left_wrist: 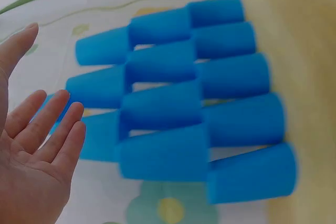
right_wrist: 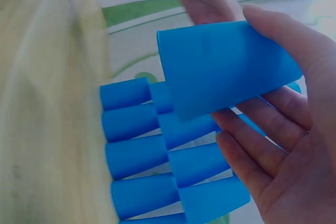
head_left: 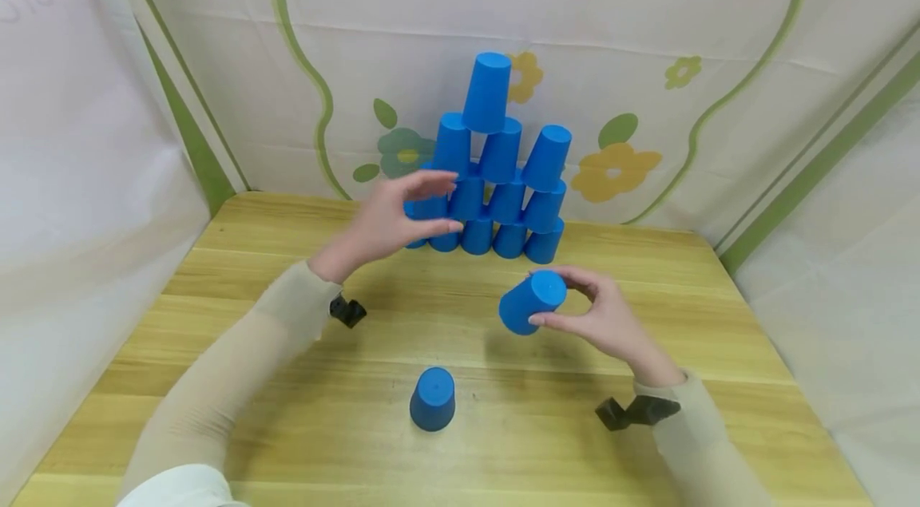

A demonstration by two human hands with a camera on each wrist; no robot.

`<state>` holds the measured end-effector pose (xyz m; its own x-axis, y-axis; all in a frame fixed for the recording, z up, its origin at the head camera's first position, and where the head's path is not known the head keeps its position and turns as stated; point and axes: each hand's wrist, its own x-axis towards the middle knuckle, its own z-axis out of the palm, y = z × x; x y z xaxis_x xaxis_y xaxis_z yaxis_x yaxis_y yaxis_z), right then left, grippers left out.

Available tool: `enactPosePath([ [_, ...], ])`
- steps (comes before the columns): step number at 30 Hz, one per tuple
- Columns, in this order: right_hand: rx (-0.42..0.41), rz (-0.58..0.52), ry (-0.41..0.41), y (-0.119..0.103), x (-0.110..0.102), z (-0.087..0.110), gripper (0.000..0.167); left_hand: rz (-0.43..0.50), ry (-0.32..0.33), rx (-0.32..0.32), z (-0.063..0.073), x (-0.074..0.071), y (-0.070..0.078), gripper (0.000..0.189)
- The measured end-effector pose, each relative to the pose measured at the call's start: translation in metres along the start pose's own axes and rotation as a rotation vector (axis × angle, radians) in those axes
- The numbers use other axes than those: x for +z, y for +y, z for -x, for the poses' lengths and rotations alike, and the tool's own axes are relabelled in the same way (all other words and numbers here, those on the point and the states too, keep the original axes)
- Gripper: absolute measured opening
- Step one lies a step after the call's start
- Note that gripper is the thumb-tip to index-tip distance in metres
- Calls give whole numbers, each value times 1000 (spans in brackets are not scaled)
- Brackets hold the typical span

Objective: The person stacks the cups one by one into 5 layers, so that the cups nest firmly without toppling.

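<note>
Blue cups stand upside down in a stepped pyramid [head_left: 508, 201] at the back of the table, with a single cup [head_left: 489, 92] on top. My left hand [head_left: 391, 221] is in front of the pyramid's left side, thumb and fingers apart, holding nothing. In the left wrist view that hand [left_wrist: 39, 145] shows its palm beside the stacked cups; I cannot tell whether it touches one. My right hand [head_left: 607, 315] grips a tilted blue cup [head_left: 528, 303] above the table, base upward. In the right wrist view, thumb and fingers lie around this cup [right_wrist: 226, 69].
Another blue cup [head_left: 433, 399] stands upside down near the front middle of the wooden table [head_left: 345, 443]. A white cloth [head_left: 618, 4] printed with flowers hangs right behind the pyramid. Plain white cloth [head_left: 79, 196] hangs at the left side.
</note>
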<state>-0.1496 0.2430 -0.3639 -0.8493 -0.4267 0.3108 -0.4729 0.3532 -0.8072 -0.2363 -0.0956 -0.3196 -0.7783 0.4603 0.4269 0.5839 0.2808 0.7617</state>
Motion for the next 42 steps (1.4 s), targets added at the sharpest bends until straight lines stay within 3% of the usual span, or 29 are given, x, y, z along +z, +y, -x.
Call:
enactPosePath([
  [8, -68, -16, 140, -7, -11, -29, 51, 55, -33, -135, 49, 19, -21, 63],
  [13, -122, -56, 228, -9, -16, -51, 49, 77, -52, -163, 79, 24, -30, 62],
  [17, -135, -81, 305, -12, -19, -65, 46, 108, -103, -193, 101, 27, -32, 66],
  [22, -165, -82, 376, -22, -23, -82, 43, 130, -220, -234, 124, 33, -28, 72],
  [28, -207, -96, 433, -45, -32, -99, 35, 216, -329, -265, 136, 49, -26, 74],
  [36, -224, -107, 489, -43, -53, -133, 39, 295, -396, -257, 140, 53, -27, 73],
  [42, -155, -75, 541, -53, -68, -156, 43, 280, -461, -262, 141, 53, -25, 69],
])
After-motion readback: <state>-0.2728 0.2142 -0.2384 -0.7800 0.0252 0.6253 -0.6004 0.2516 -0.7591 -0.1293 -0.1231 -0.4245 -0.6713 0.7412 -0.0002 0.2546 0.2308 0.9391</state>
